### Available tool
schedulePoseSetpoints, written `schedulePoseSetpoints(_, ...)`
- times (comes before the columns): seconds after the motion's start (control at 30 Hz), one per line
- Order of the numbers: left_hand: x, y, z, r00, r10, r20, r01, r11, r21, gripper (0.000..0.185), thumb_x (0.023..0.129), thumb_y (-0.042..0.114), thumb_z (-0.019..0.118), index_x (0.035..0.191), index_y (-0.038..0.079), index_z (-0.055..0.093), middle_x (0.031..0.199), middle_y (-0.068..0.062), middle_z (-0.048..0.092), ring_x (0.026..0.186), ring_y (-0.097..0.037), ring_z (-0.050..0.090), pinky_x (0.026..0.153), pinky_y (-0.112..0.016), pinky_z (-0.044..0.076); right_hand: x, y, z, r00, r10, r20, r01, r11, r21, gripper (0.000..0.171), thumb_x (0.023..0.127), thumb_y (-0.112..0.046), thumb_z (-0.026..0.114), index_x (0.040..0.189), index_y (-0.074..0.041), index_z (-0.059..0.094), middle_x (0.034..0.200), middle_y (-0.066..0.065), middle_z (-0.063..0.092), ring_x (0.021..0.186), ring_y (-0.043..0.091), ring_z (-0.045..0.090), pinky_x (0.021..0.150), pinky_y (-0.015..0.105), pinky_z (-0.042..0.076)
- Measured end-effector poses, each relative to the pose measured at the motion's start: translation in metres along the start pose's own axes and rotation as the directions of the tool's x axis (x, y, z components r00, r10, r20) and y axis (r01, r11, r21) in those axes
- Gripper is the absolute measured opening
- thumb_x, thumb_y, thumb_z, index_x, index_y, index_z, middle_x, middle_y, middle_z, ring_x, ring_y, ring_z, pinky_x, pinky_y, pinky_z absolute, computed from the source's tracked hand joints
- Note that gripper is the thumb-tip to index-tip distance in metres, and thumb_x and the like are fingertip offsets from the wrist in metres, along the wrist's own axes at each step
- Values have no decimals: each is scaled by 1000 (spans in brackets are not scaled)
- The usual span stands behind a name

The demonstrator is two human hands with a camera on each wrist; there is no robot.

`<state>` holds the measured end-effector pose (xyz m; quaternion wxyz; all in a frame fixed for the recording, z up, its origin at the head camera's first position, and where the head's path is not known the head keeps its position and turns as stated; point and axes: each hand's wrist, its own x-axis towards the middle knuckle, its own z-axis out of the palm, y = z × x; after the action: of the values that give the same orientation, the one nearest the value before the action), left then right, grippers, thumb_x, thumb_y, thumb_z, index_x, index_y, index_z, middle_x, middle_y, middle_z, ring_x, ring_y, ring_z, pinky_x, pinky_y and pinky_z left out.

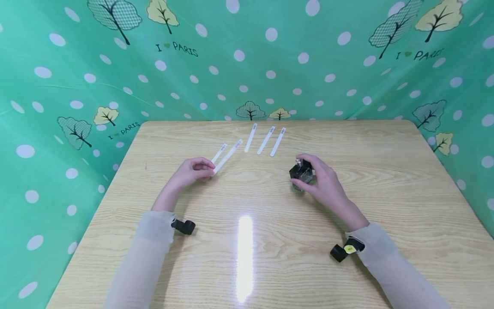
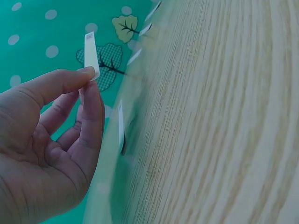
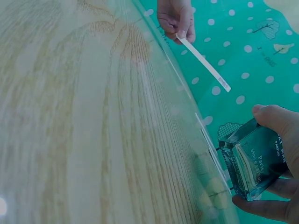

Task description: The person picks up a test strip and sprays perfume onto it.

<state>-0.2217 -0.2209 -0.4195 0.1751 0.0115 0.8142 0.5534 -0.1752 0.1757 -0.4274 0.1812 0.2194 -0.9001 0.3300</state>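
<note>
Glass, dark and square, the small perfume bottle (image 1: 301, 172) stands on the pale wooden table (image 1: 386, 180), the right hand (image 1: 323, 182) wrapped around it from the side, seemingly to keep it upright and steady. Left of the bottle, the left hand (image 1: 191, 171) pinches one end of a long white paper tester strip (image 1: 227, 156) between thumb and fingertips, its free end angled away. Beyond the bottle, three more white strips (image 1: 266, 140) lie side by side.
</note>
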Motion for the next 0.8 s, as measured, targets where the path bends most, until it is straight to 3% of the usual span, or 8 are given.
schedulePoseSetpoints(0.2, -1, 3, 5, 1000, -6, 10, 6, 1000, 6, 28, 90, 8, 70, 116, -2, 62, 90, 4, 65, 84, -9, 64, 79, -21, 59, 1, -1, 1, 1000, 1, 3, -1, 1000, 1, 69, 80, -26, 85, 139, -16, 50, 135, 12, 62, 104, 25, 65, 70, 39, 57)
schedulePoseSetpoints(0.5, 0, 5, 14, 999, 19, 42, -18, 1000, -12, 26, 90, 5, 70, 114, -2, 63, 89, 4, 66, 85, -10, 64, 81, -22, 60, 3, -3, 3, 1000, 8, 11, -8, 1000, 12, 69, 80, -26, 84, 139, -15, 50, 136, 12, 61, 120, 31, 62, 88, 47, 60)
schedulePoseSetpoints(0.8, -3, 10, 22, 997, 27, 78, -25, 999, -34, 26, 89, 5, 70, 113, -3, 62, 89, 3, 65, 84, -11, 64, 82, -23, 61, 7, -6, 5, 1000, -6, 10, 6, 1000, 12, 68, 81, -26, 84, 139, -14, 51, 136, 12, 62, 114, 28, 64, 84, 43, 59)
